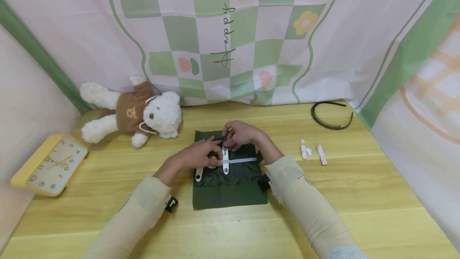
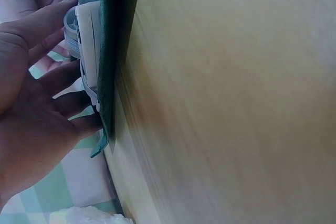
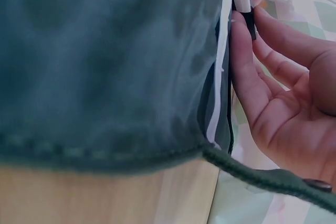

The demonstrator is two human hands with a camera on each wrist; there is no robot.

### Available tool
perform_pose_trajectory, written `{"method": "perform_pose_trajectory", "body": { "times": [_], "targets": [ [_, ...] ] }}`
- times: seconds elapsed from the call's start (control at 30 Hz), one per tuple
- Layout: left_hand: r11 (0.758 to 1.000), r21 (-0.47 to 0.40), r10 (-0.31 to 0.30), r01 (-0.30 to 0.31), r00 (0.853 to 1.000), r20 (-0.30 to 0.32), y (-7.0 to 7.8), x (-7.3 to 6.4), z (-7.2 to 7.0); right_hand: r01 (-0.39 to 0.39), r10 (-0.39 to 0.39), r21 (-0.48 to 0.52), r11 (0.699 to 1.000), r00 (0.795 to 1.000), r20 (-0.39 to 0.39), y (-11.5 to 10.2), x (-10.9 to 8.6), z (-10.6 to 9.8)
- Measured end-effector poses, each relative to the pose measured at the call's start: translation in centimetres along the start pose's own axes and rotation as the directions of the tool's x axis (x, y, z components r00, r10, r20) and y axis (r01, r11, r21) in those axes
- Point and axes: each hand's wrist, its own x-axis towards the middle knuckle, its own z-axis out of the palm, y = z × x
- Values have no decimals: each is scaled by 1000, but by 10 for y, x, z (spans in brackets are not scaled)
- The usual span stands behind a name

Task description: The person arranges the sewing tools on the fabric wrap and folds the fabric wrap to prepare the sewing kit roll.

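A dark green cloth case (image 1: 230,197) lies unfolded on the table, with a white elastic band (image 1: 244,160) across it. Under the band sits a white-handled tool with a black end (image 1: 225,165); its exact kind does not show. My right hand (image 1: 242,134) pinches the tool's black end at the far side, as the right wrist view also shows. From the left, my left hand (image 1: 195,154) reaches over the case, its thumb touching beside the handle and band. Below that hand are a pale tool (image 1: 199,174) and a small round coil (image 2: 72,32), both partly hidden.
To the right lie two small pink-and-white strips (image 1: 321,155) (image 1: 303,149) and a black toothed headband (image 1: 328,125). A white plush bear (image 1: 161,115) and a yellow clock (image 1: 54,165) are on the left. Patterned cloth hangs along the table's back edge.
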Motion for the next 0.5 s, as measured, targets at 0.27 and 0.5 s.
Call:
{"method": "perform_pose_trajectory", "body": {
  "times": [0.27, 0.5],
  "targets": [
    [1000, 4, 0, 0, 1000, -2, 1, 0, 0, -6, 7, -10, 1000, 1000, 26, 1, 0, 0],
    [1000, 5, -1, 1, 1000, -2, 2, 0, 0, -17, 18, -26, 1000, 999, 42, 2, 0, -1]
  ]
}}
